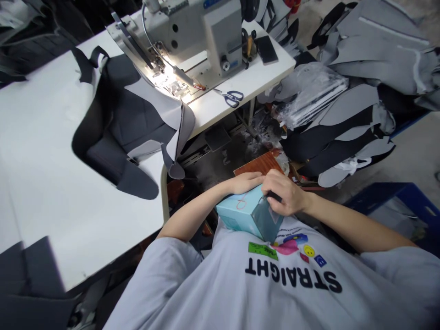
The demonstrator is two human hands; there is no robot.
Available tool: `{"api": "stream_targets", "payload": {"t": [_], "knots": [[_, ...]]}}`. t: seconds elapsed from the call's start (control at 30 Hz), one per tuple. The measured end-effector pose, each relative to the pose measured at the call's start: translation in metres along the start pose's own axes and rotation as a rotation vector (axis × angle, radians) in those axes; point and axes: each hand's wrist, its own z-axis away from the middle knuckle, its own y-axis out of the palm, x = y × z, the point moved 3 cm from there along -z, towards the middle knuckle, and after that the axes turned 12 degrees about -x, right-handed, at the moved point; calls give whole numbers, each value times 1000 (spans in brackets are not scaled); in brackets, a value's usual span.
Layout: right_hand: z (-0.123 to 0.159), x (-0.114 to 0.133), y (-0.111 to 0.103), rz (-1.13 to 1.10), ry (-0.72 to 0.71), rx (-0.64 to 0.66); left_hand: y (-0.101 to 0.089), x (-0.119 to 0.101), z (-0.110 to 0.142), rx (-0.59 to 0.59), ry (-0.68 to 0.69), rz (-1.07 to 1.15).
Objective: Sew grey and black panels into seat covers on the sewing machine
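A light blue cardboard box (240, 211) with an orange scribble on top rests against the front of my shirt, tilted. My left hand (248, 182) lies over its far top edge, holding it in place. At the box's right end, my right hand (283, 191) is closed around a small black tool (274, 196), its kind mostly hidden by the fingers. The tool meets the box's edge near the corner. Beyond, on the sewing table, lie scissors (233, 98) with dark handles, apart from both hands.
A sewing machine (223, 41) with its lamp lit stands ahead. Sewn dark grey fabric (137, 114) drapes over the white table (34, 174) at left. A phone (266, 49) lies at the table's right end. Cut fabric pieces (343, 133) pile up at right, near a blue crate (395, 190).
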Motion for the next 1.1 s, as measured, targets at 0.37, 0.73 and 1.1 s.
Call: {"api": "stream_targets", "payload": {"t": [0.37,0.73,1.1], "knots": [[4,-3,-7,15,135,97,-1,7,0,-26,-18,18],[7,8,-9,80,86,73,-1,-19,4,26,-6,-138],[19,20,-35,146,246,302,-1,-25,1,27,-47,-211]]}}
